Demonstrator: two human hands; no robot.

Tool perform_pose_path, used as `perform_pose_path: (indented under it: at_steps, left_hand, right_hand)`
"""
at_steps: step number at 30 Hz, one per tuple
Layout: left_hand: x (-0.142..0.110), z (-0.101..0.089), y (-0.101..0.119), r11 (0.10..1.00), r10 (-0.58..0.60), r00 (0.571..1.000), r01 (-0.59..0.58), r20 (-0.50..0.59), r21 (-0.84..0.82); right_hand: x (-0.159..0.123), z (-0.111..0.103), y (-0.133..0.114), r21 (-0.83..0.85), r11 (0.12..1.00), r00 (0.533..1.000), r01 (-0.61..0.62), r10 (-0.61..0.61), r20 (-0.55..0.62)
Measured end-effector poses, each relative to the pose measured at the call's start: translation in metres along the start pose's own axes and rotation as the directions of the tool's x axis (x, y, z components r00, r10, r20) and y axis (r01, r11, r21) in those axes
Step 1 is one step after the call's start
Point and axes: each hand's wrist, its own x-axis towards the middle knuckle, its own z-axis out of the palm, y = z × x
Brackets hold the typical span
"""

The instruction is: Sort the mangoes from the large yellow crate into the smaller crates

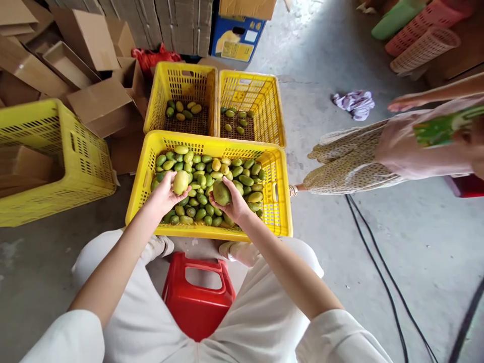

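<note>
A yellowish-green mango (181, 182) rests in my left hand (166, 195), with the fingers curled beneath and around it. My right hand (235, 204) grips a darker green mango (221, 193) from its right side. Both hands are over a large yellow crate (207, 231) holding many green and yellowish mangoes (202, 210). Behind it stand two smaller yellow crates. The left one (151, 108) has several green and yellow mangoes at its bottom, and the right one (278, 113) has several green ones.
A red plastic stool (198, 307) stands between my legs. Left are a yellow crate (86, 161) and piled cardboard boxes (102, 101). A blue printed box (236, 39) stands behind. At right are a person (351, 151), a crumpled cloth (355, 104), black cables (374, 247) and plastic baskets (425, 48).
</note>
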Motion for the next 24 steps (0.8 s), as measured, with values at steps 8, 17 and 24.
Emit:
perform_pose_path:
  at_steps: [8, 17, 24]
  left_hand:
    - [-0.006, 0.001, 0.004, 0.997, -0.075, 0.997, 0.075, 0.03, -0.006]
    - [-0.009, 0.003, 0.006, 0.995, -0.078, 0.997, 0.078, 0.016, -0.054]
    - [0.005, -0.005, -0.004, 0.999, -0.039, 0.999, 0.039, -0.003, 0.005]
  right_hand:
    - [0.003, -0.002, 0.004, 0.001, 0.993, 0.993, 0.116, -0.116, 0.006]
    - [-0.003, -0.001, -0.001, 0.092, 0.996, 1.0, -0.002, 0.001, 0.016]
    - [-0.004, 0.003, -0.001, 0.026, 1.0, 1.0, -0.015, 0.015, -0.003]
